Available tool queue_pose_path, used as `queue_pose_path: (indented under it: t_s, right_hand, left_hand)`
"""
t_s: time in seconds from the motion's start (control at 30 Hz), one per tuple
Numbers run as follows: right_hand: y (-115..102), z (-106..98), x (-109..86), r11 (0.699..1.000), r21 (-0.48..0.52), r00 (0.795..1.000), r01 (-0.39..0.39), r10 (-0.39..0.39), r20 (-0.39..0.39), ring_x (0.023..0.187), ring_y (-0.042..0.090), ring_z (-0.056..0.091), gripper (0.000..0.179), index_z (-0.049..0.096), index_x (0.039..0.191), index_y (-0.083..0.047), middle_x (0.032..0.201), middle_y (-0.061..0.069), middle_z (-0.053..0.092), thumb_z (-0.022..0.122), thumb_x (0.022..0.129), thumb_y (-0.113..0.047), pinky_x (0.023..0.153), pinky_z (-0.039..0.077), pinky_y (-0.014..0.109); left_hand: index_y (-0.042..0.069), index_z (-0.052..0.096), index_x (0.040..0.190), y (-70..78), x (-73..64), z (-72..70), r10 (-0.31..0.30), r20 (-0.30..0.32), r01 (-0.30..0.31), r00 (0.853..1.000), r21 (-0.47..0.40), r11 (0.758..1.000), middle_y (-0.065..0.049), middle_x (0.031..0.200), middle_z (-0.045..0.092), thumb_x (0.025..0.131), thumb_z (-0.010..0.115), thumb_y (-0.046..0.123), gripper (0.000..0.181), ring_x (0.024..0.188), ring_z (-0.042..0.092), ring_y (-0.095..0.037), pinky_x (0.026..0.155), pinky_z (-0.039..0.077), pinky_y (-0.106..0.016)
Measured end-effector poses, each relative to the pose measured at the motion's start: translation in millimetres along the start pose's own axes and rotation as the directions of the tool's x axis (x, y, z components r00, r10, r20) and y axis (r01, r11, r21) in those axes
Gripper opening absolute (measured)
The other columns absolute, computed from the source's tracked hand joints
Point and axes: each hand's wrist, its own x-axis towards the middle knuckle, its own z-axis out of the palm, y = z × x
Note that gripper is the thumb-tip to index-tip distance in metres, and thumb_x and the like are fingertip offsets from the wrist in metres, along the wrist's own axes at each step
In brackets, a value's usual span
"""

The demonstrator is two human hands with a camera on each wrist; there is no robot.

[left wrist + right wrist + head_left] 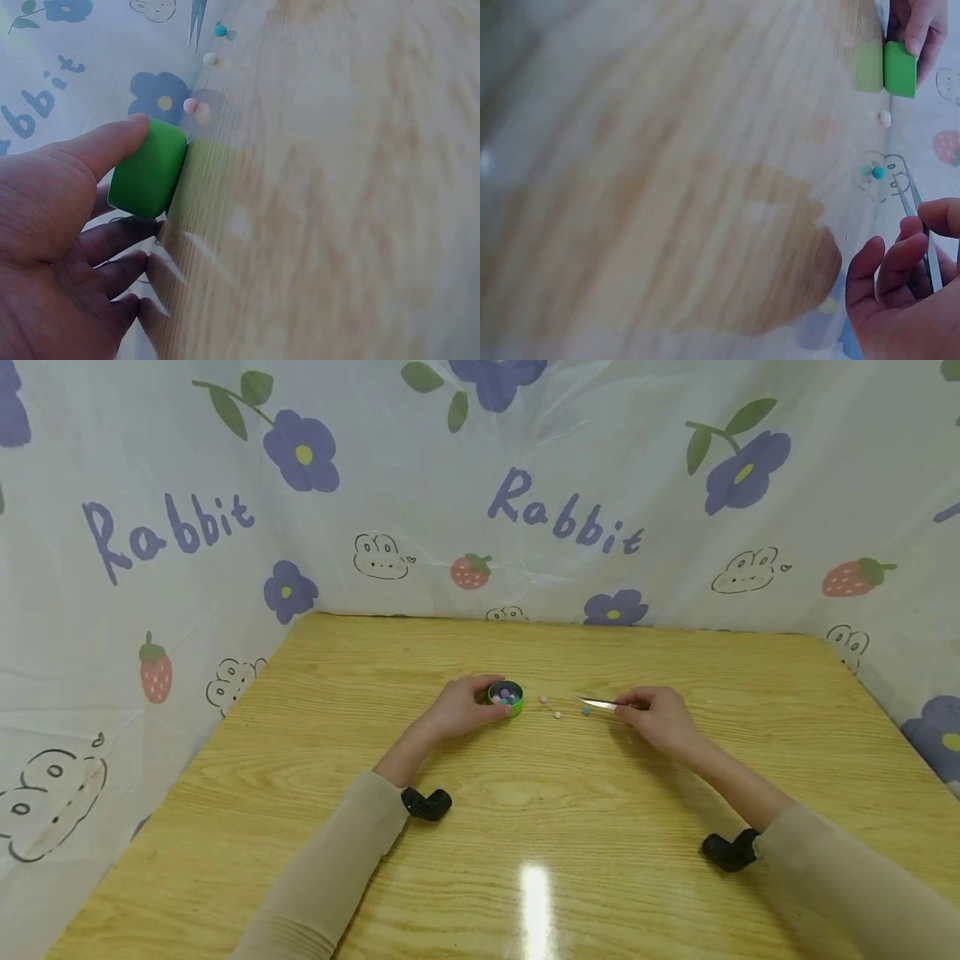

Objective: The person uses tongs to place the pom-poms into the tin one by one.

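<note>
My left hand grips a small round green tin by its sides, thumb on the near side. Several pink, purple and teal beads lie inside it. Between thumb and fingers, my right hand pinches metal tweezers, whose tips point left toward the tin and are parted. On the table near the tips lie a teal bead, a white bead and a pink bead. The left wrist view shows the tin upright on the table, thumb against its wall.
The wood-grain table reaches back to a hanging sheet printed with rabbits, flowers and strawberries. Black wrist devices sit at both sleeve cuffs.
</note>
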Motion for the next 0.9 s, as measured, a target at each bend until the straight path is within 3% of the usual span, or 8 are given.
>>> queue_pose_path:
  t_s: [0.23, 0.5, 0.9]
  right_hand:
    - [6.6, -7.2, -5.5, 1.000, -0.005, 1.000, -0.012, 0.012, 0.008, 0.070, 0.018, 0.056, 0.025, 0.072, 0.114, 0.008, 0.094, 0.015, 0.071, 0.065, 0.099, -0.011, 0.060, 0.046, 0.029]
    - [13.8, -14.0, -10.8, 0.999, -0.003, 0.999, -0.036, 0.036, 0.026, 0.056, 0.016, 0.052, 0.024, 0.072, 0.113, 0.007, 0.068, 0.007, 0.062, 0.066, 0.098, -0.011, 0.054, 0.043, 0.029]
    - [17.6, -13.0, -13.7, 1.000, -0.004, 0.999, -0.028, 0.028, 0.040, 0.058, 0.018, 0.054, 0.024, 0.072, 0.115, 0.007, 0.069, 0.007, 0.063, 0.065, 0.099, -0.009, 0.054, 0.043, 0.029]
  left_hand:
    - [0.010, 0.051, 0.153, 0.8, 0.3, 0.8, 0.000, 0.000, 0.000, 1.000, -0.015, 1.000, -0.016, 0.140, 0.060, 0.095, 0.076, 0.035, 0.067, 0.128, 0.057, -0.030, 0.107, 0.044, -0.043]
    - [0.009, 0.051, 0.153, -0.9, 0.6, -0.3, 0.007, -0.009, -0.007, 1.000, -0.019, 1.000, -0.015, 0.139, 0.061, 0.095, 0.076, 0.036, 0.069, 0.126, 0.057, -0.029, 0.105, 0.046, -0.043]
    - [0.009, 0.051, 0.153, 0.9, 0.5, 0.7, -0.002, -0.003, 0.002, 1.000, -0.021, 1.000, -0.016, 0.141, 0.060, 0.095, 0.077, 0.035, 0.068, 0.128, 0.056, -0.030, 0.107, 0.044, -0.044]
